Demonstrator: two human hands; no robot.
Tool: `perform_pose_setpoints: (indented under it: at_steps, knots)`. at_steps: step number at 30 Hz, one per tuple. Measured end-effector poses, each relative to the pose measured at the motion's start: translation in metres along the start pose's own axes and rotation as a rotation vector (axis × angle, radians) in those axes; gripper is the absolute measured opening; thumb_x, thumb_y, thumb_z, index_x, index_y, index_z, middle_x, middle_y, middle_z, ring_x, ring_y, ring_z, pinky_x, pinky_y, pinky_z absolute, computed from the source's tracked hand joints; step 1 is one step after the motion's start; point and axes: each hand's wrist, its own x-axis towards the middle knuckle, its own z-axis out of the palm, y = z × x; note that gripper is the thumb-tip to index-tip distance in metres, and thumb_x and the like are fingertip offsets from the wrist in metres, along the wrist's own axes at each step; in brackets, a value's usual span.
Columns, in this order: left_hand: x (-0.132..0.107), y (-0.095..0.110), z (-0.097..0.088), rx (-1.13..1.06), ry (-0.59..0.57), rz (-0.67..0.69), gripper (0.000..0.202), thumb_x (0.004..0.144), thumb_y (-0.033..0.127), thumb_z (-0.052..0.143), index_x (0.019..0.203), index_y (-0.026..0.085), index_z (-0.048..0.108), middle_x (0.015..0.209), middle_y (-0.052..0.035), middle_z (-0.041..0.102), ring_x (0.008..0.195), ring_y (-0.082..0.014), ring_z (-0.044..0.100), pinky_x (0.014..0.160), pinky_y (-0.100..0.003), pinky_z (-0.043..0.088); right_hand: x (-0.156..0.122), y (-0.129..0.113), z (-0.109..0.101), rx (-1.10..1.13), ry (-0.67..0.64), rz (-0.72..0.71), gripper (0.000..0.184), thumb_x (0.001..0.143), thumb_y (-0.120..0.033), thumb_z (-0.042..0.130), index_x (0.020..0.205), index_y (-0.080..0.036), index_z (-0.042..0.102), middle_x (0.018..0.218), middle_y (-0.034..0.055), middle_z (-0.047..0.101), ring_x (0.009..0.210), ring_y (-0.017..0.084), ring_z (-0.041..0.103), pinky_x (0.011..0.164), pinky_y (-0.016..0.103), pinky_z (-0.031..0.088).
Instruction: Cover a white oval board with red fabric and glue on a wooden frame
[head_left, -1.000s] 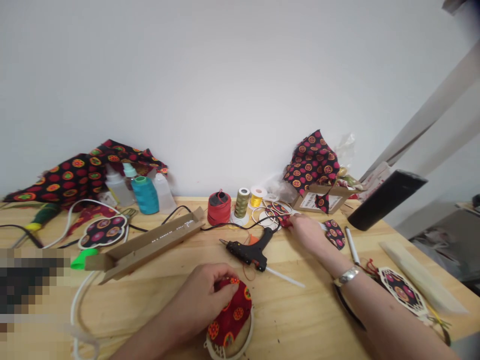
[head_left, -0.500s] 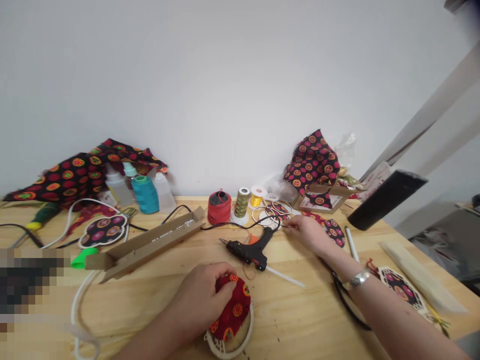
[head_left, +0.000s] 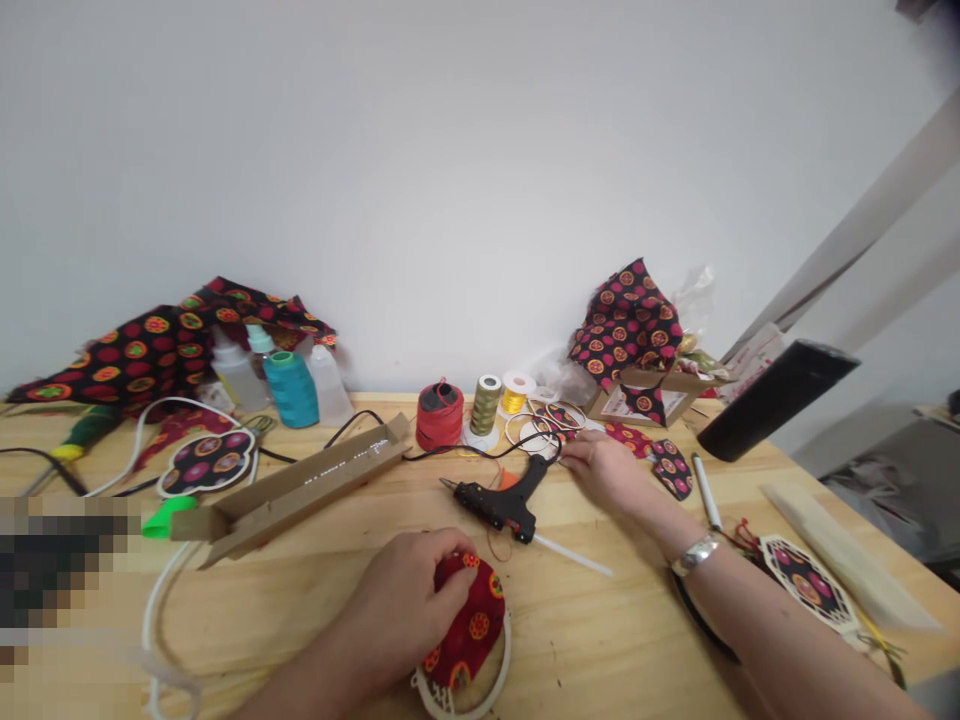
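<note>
My left hand (head_left: 409, 605) presses curled fingers onto a red patterned fabric piece (head_left: 472, 630) that lies over a white hoop frame (head_left: 469, 700) near the table's front edge. My right hand (head_left: 607, 465), with a watch on its wrist, reaches across the wooden table to small white rings and fabric-covered pieces (head_left: 551, 420) beside the black glue gun (head_left: 499, 500). Its fingertips are bent down at those pieces; what they hold, if anything, is hidden.
Thread spools in red (head_left: 439, 415), olive (head_left: 484, 405) and yellow (head_left: 516, 392) stand at the back. A long cardboard box (head_left: 300, 485), bottles (head_left: 289, 385), patterned cloth (head_left: 172, 345), a small carton (head_left: 649, 395), a white pen (head_left: 703, 490) and a black cylinder (head_left: 772, 400) surround the hands.
My right hand has shifted slightly left and nearer along the small pieces by the glue gun. My left hand has stayed on the red fabric.
</note>
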Motion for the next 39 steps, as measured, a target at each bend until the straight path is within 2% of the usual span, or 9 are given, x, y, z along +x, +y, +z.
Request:
perform_pose_setpoints:
  at_steps: [3,8,13,18,24,28,31,35,39]
  knots:
    - [0.001,0.000,0.000,0.002,0.002,0.005,0.023,0.078,0.029,0.048,0.085,0.024,0.070,0.078,-0.0020,0.073,0.073,-0.0193,0.064,0.065,-0.027,0.044,0.006,0.004,0.002,-0.055,-0.006,-0.067,0.024,0.089,-0.026,0.049,0.086,-0.019,0.071,0.080,0.0072,0.061,0.076,0.018,0.054,0.068,0.026,0.040]
    - [0.001,0.000,0.000,0.008,0.004,0.021,0.023,0.079,0.029,0.048,0.085,0.024,0.069,0.079,-0.0020,0.073,0.074,-0.0199,0.064,0.068,-0.028,0.045,0.020,0.017,-0.001,-0.085,-0.024,-0.184,0.019,0.084,-0.032,0.059,0.092,-0.020,0.071,0.084,0.0089,0.058,0.083,0.021,0.051,0.073,0.031,0.040]
    - [0.001,0.001,-0.001,0.011,-0.013,0.007,0.023,0.079,0.030,0.048,0.087,0.025,0.070,0.080,-0.0020,0.073,0.075,-0.0200,0.064,0.068,-0.028,0.045,0.020,0.021,-0.003,-0.034,-0.017,-0.263,0.016,0.086,-0.023,0.056,0.086,-0.021,0.072,0.085,0.0072,0.059,0.083,0.018,0.052,0.074,0.028,0.042]
    - [0.001,0.000,0.000,0.010,-0.009,0.019,0.023,0.080,0.029,0.048,0.088,0.025,0.070,0.081,-0.0020,0.073,0.075,-0.0194,0.064,0.068,-0.027,0.044,0.008,0.024,-0.004,0.027,0.012,-0.277,0.019,0.086,-0.021,0.052,0.080,-0.019,0.070,0.085,0.0071,0.060,0.085,0.019,0.052,0.077,0.030,0.043]
    - [0.001,-0.001,0.001,0.019,0.001,0.028,0.023,0.080,0.030,0.048,0.087,0.025,0.069,0.080,-0.0026,0.073,0.075,-0.0205,0.064,0.068,-0.029,0.044,0.003,0.021,-0.006,0.078,0.048,-0.214,0.026,0.089,-0.020,0.045,0.097,-0.019,0.069,0.090,0.0097,0.060,0.087,0.021,0.051,0.080,0.035,0.044]
    - [0.001,0.000,0.001,0.013,-0.006,0.032,0.022,0.080,0.029,0.048,0.086,0.024,0.069,0.079,-0.0024,0.073,0.074,-0.0201,0.064,0.067,-0.028,0.044,0.026,0.018,-0.004,0.153,0.032,-0.199,0.036,0.084,-0.008,0.043,0.111,-0.019,0.064,0.102,0.0104,0.064,0.093,0.021,0.053,0.084,0.036,0.044]
    - [0.001,0.000,0.001,0.019,0.000,0.026,0.022,0.080,0.029,0.048,0.085,0.024,0.069,0.079,-0.0021,0.073,0.074,-0.0197,0.064,0.067,-0.027,0.044,0.053,0.014,-0.003,0.225,-0.027,-0.209,0.046,0.079,0.000,0.039,0.116,-0.017,0.060,0.107,0.0084,0.066,0.096,0.019,0.056,0.085,0.033,0.045]
    - [0.002,0.000,0.000,0.024,-0.005,0.025,0.023,0.080,0.027,0.047,0.085,0.024,0.070,0.078,-0.0016,0.073,0.073,-0.0187,0.064,0.067,-0.026,0.044,0.081,0.004,-0.005,0.289,-0.166,-0.270,0.050,0.069,0.007,0.038,0.105,-0.015,0.064,0.104,0.0038,0.068,0.095,0.015,0.059,0.085,0.028,0.044]
    - [0.004,-0.001,-0.001,0.018,-0.004,0.026,0.023,0.080,0.027,0.048,0.087,0.023,0.069,0.080,-0.0019,0.073,0.074,-0.0185,0.064,0.069,-0.026,0.044,0.090,-0.002,-0.009,0.281,-0.241,-0.277,0.047,0.063,0.009,0.039,0.096,-0.013,0.065,0.094,0.0042,0.069,0.088,0.015,0.058,0.082,0.027,0.043]
